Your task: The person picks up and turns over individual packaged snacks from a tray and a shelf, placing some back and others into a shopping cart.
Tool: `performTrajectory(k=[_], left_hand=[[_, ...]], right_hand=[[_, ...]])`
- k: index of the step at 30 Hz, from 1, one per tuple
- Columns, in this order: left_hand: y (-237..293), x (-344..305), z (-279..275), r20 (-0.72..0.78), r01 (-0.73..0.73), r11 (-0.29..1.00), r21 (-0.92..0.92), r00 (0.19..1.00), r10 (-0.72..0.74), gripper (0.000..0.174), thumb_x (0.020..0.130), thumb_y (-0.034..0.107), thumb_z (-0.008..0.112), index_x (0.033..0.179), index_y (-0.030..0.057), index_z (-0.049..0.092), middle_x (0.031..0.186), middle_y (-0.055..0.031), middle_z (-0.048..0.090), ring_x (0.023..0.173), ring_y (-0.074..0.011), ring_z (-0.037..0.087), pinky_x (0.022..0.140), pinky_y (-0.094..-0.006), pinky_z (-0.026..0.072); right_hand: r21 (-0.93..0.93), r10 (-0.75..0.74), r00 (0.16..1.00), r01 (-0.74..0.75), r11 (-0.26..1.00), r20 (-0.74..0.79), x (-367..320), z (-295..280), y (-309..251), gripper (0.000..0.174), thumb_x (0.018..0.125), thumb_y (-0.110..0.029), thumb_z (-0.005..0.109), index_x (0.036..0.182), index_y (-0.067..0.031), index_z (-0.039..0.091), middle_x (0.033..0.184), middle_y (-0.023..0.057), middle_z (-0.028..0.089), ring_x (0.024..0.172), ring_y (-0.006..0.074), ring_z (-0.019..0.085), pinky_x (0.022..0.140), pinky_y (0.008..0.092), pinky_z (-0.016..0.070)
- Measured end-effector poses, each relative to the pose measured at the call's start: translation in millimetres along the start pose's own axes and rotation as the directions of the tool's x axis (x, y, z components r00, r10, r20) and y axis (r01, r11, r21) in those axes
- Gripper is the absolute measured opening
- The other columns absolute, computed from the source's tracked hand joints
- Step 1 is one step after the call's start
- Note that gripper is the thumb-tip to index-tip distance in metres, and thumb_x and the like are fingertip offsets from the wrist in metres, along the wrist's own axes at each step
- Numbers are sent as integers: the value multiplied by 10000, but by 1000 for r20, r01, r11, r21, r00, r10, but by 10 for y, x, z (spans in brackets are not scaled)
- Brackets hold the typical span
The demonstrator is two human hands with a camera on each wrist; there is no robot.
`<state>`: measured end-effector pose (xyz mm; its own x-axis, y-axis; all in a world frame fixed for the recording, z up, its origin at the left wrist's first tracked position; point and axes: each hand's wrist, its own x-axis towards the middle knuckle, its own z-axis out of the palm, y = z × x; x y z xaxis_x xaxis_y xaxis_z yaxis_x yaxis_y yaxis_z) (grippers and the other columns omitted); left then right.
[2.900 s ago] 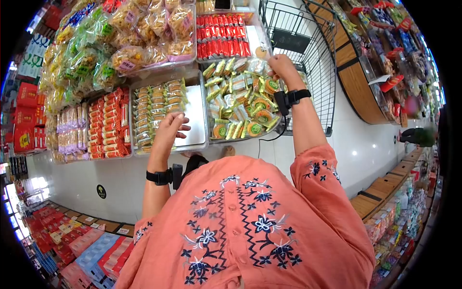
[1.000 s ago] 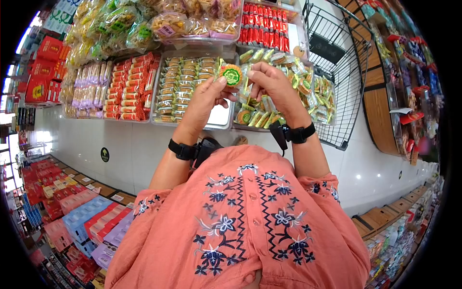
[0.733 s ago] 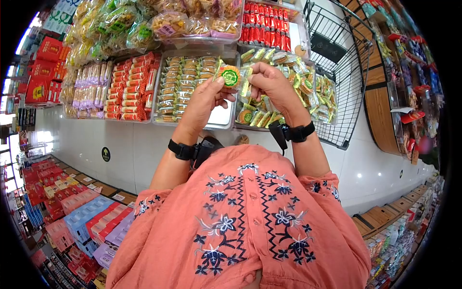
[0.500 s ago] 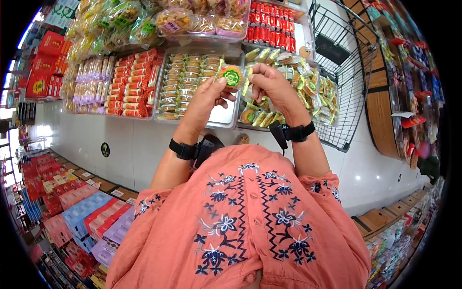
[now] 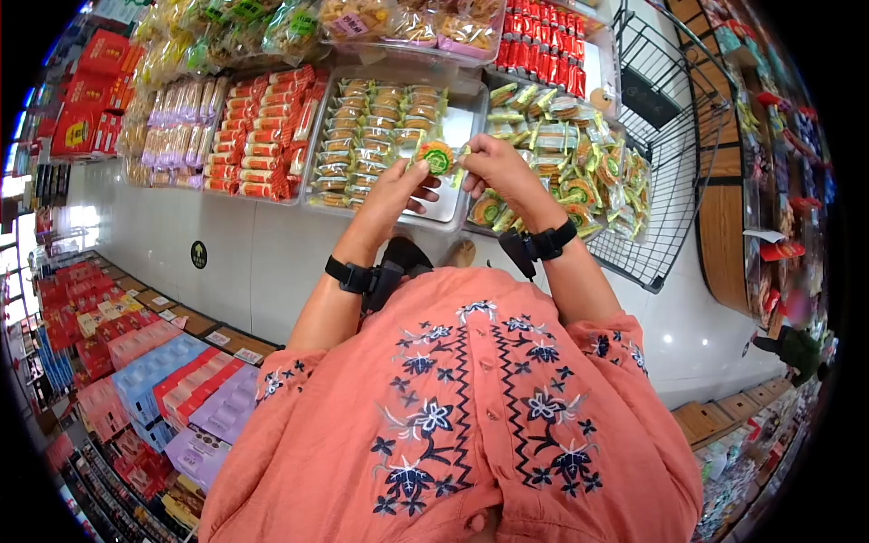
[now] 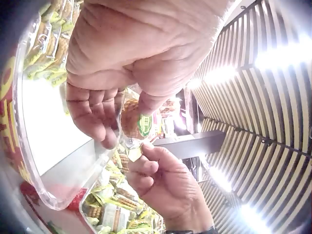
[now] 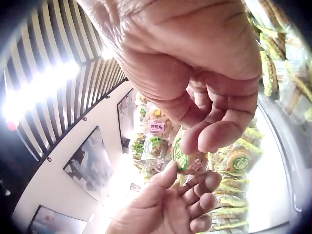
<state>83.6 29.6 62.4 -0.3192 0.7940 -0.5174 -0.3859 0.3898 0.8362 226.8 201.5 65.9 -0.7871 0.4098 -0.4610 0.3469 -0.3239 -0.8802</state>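
Observation:
A round biscuit in a clear, yellow-green-edged wrapper (image 5: pixel 437 157) is held up between both hands, its green printed label facing up in the head view. The left hand (image 5: pixel 387 196) pinches its left side between thumb and fingers. At the wrapper's right end, the right hand (image 5: pixel 500 174) pinches the edge with thumb and forefinger. The left wrist view shows the biscuit (image 6: pixel 130 119) under the left thumb, with the right fingertips on the wrapper's end. Below the hands are a bin of similar biscuits in rows (image 5: pixel 376 136) and a heap of loose ones (image 5: pixel 566 167).
A black wire shopping cart (image 5: pixel 670 172) stands to the right. Red-wrapped snacks (image 5: pixel 541 45) lie behind the heap, and orange-red packets (image 5: pixel 262 136) fill a bin on the left. Bagged snacks (image 5: pixel 244 32) are piled at the back. Stacked boxes (image 5: pixel 158 371) line the lower left.
The right hand has come from the loose heap to meet the left, which was free; both now hold the wrapped biscuit. Lately the bins have shifted rightward in view while the grip stays similar.

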Motion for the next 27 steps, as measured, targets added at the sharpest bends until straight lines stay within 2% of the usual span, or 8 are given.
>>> performTrajectory(k=[6, 9, 12, 14, 17, 20, 23, 27], left_hand=[[-140, -11, -214, -95, 54, 993, 109, 995, -43, 462, 1010, 392, 566, 1250, -3, 539, 1087, -118, 667, 884, -180, 669, 665, -306, 545], [-148, 4, -261, -102, 144, 985, 97, 986, -134, 469, 1011, 386, 567, 1261, -9, 534, 1084, -128, 666, 886, -185, 672, 677, -311, 550], [-143, 91, -284, -32, 189, 975, 115, 982, -187, 460, 1012, 368, 568, 1273, -10, 538, 1105, -124, 664, 924, -197, 676, 690, -316, 556], [-194, 151, -274, -25, 142, 986, 82, 990, -141, 444, 1017, 356, 568, 1273, -6, 545, 1122, -113, 662, 952, -201, 675, 701, -316, 558], [-297, 275, -280, -26, 112, 993, 47, 994, -111, 429, 1025, 344, 567, 1285, 3, 552, 1151, -94, 661, 984, -201, 672, 721, -317, 559], [-316, 352, -279, -14, 91, 996, 5, 996, -91, 428, 1029, 343, 567, 1303, 15, 553, 1174, -81, 661, 990, -195, 671, 733, -317, 558], [-352, 415, -310, -7, 90, 996, -28, 996, -90, 431, 1029, 340, 567, 1320, 22, 549, 1191, -72, 661, 987, -189, 671, 735, -320, 556], [-334, 425, -273, -40, 92, 996, 0, 995, -92, 433, 1022, 343, 576, 1320, 29, 547, 1180, -55, 664, 981, -180, 669, 735, -323, 553]], right_hand=[[-86, -97, 991, 89, 992, -89, 317, 114, 254, 129, 939, -96, 597, 980, 20, 558, 858, 77, 647, 738, 185, 733, 567, 294, 588], [-110, -111, 984, 96, 989, -137, 469, 210, 396, 104, 943, -94, 583, 967, 3, 555, 869, 80, 649, 737, 186, 732, 566, 291, 586], [-109, -107, 980, 89, 990, -167, 582, 297, 499, 78, 937, -78, 573, 958, -6, 549, 845, 77, 645, 733, 174, 724, 579, 299, 580], [-138, -135, 971, 108, 984, -198, 631, 354, 544, 72, 931, -77, 573, 947, -10, 552, 806, 67, 637, 723, 162, 717, 572, 303, 562], [-144, -182, 961, 154, 977, -209, 709, 441, 614, 86, 916, -86, 579, 926, -2, 563, 786, 112, 644, 689, 197, 709, 576, 345, 544], [-342, -269, 933, 179, 923, -237, 816, 493, 745, 105, 886, -90, 584, 905, 12, 566, 801, 186, 647, 688, 318, 682, 622, 425, 522], [-458, -321, 906, 170, 873, -275, 853, 524, 783, 115, 853, -88, 584, 887, 20, 565, 831, 240, 640, 744, 429, 624, 684, 488, 493], [-419, -346, 895, 209, 884, -282, 938, 504, 892, 117, 841, -88, 586, 881, 20, 561, 831, 240, 632, 801, 456, 594, 705, 507, 471]])
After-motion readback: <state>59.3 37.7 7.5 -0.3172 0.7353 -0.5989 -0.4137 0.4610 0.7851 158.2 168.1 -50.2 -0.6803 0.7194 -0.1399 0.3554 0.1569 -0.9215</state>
